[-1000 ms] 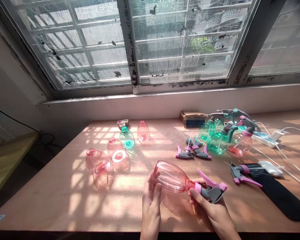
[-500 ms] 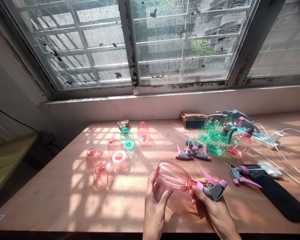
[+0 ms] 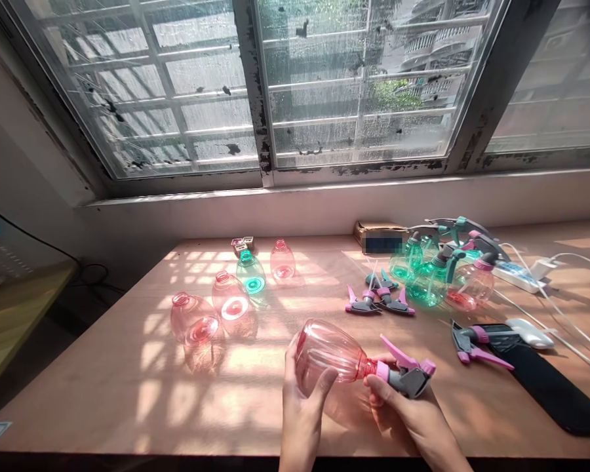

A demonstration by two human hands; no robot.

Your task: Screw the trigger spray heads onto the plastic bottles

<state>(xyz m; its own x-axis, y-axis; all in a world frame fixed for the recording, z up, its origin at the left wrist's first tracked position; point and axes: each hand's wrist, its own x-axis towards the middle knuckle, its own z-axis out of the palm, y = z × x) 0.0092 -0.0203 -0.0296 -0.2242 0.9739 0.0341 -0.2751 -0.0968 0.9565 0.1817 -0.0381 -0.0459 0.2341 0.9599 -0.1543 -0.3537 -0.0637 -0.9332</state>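
Observation:
A clear pink spray bottle [image 3: 332, 354] lies tilted on its side between my hands, above the front of the table. My left hand [image 3: 305, 400] is wrapped round its wide base end. At the neck, my right hand [image 3: 398, 400] grips the pink collar of a grey and pink trigger sprayer head [image 3: 410, 377], which sits against the bottle's mouth. Whether the collar is fully threaded cannot be made out. Past the bottle, loose sprayer heads [image 3: 378, 298] rest on the table. Another grey and pink sprayer head [image 3: 476, 344] lies to the right.
Open pink bottles [image 3: 196, 321] and a green bottle [image 3: 250, 274] stand at left. Several bottles with sprayers, including a green one [image 3: 427, 283], stand at back right near a power strip [image 3: 518, 275] and white cables. A black pouch [image 3: 550, 380] lies right; a cardboard box [image 3: 381, 229] sits behind.
Both hands have shifted the bottle and its sprayer head slightly left and down. The grip stays on the base and the collar. Other objects have not moved.

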